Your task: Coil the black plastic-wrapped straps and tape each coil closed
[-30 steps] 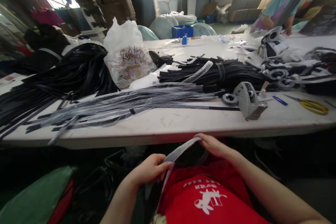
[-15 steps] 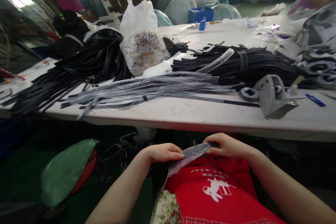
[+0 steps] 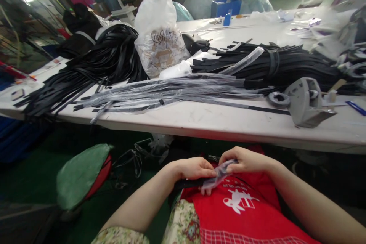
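Note:
Over the red apron (image 3: 217,213) my left hand (image 3: 198,169) is closed, thumb and fingers pinching a black strap (image 3: 185,184) and the clear plastic film (image 3: 219,177) at its end. My right hand (image 3: 238,161) pinches the other end of the same film, a short distance away. Between the hands the film is crumpled and bunched. Part of the strap is hidden behind my left hand and wrist. On the table above, several straps with clear film wrapped on them (image 3: 160,93) lie in a loose row.
The white table (image 3: 177,122) carries a loose pile of black straps (image 3: 108,57), a tied bundle of straps (image 3: 300,61) and a marked plastic bag (image 3: 161,42). A grey tape dispenser (image 3: 305,103) stands right, beside a tape roll (image 3: 277,100). A green-covered stool (image 3: 80,175) is lower left.
My hands have come closer together, and the film, stretched between them before, is now bunched. A black strap now shows by my left hand. The view has shifted slightly.

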`<state>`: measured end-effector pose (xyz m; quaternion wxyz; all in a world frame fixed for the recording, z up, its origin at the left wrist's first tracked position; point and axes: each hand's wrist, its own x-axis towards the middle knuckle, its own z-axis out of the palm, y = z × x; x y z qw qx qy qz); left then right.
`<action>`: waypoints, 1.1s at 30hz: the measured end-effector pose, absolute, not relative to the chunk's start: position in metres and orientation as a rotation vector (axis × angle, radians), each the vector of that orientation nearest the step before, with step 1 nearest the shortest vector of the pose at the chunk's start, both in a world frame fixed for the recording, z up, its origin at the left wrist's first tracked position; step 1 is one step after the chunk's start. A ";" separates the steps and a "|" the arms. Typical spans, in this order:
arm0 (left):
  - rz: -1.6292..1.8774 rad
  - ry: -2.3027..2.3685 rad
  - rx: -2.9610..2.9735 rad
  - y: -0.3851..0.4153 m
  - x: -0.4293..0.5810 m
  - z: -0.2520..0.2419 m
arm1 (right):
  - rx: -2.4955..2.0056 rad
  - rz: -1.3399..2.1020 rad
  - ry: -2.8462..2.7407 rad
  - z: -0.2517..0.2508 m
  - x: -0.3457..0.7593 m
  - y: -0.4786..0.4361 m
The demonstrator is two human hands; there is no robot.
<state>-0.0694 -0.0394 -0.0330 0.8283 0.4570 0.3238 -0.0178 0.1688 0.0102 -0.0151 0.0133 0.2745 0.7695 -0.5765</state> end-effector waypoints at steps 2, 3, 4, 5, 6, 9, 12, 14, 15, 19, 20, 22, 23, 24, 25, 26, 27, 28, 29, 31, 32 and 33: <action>-0.012 0.703 0.994 -0.042 -0.059 -0.035 | 0.869 -1.718 2.402 -0.013 0.163 0.008; 0.016 0.733 0.996 -0.043 -0.054 -0.036 | 0.898 -1.655 2.431 -0.012 0.161 0.007; 0.051 0.773 0.992 -0.044 -0.051 -0.038 | 0.940 -1.581 2.473 -0.010 0.159 0.006; 0.089 0.811 0.983 -0.044 -0.048 -0.039 | 0.989 -1.501 2.521 -0.009 0.158 0.005; 0.126 0.843 0.969 -0.044 -0.047 -0.040 | 1.028 -1.431 2.561 -0.008 0.158 0.003; 0.180 0.871 0.920 -0.042 -0.055 -0.039 | 1.058 -1.321 2.610 -0.005 0.161 0.000; 0.071 0.750 0.878 -0.038 -0.075 -0.034 | 1.135 -1.210 2.663 -0.006 0.171 0.003; -0.055 0.643 0.844 -0.037 -0.090 -0.030 | 1.227 -1.119 2.705 -0.009 0.179 0.011; -0.088 0.609 0.827 -0.037 -0.098 -0.029 | 1.258 -1.099 2.713 -0.010 0.183 0.016; 0.172 0.618 0.764 -0.035 -0.113 -0.020 | 1.330 -1.156 2.706 -0.016 0.191 0.028; 0.300 0.612 0.743 -0.033 -0.112 -0.017 | 1.336 -1.180 2.701 -0.017 0.188 0.027; 0.571 0.563 0.670 -0.026 -0.106 -0.007 | 1.305 -1.250 2.686 -0.020 0.179 0.022; 0.706 0.532 0.615 -0.020 -0.101 -0.001 | 1.270 -1.301 2.678 -0.022 0.172 0.018; 0.836 0.510 0.550 -0.014 -0.095 0.005 | 1.225 -1.368 2.665 -0.024 0.164 0.013; 0.948 0.502 0.483 -0.007 -0.088 0.011 | 1.175 -1.451 2.648 -0.025 0.156 0.009; 1.043 0.508 0.432 0.001 -0.081 0.016 | 1.122 -1.547 2.626 -0.027 0.147 0.004; 1.128 0.530 0.410 0.008 -0.073 0.019 | 1.075 -1.649 2.600 -0.028 0.140 0.000; 1.204 0.561 0.426 0.015 -0.065 0.020 | 1.037 -1.753 2.569 -0.028 0.133 -0.003; 1.272 0.606 0.484 0.020 -0.057 0.019 | 1.003 -1.856 2.537 -0.028 0.128 -0.006; 1.382 0.735 0.731 0.026 -0.043 0.013 | 0.954 -2.053 2.471 -0.024 0.122 -0.008; 1.404 0.819 0.909 0.027 -0.038 0.010 | 0.922 -2.157 2.431 -0.021 0.122 -0.007; 1.382 0.906 1.110 0.027 -0.034 0.006 | 0.884 -2.266 2.381 -0.017 0.124 -0.006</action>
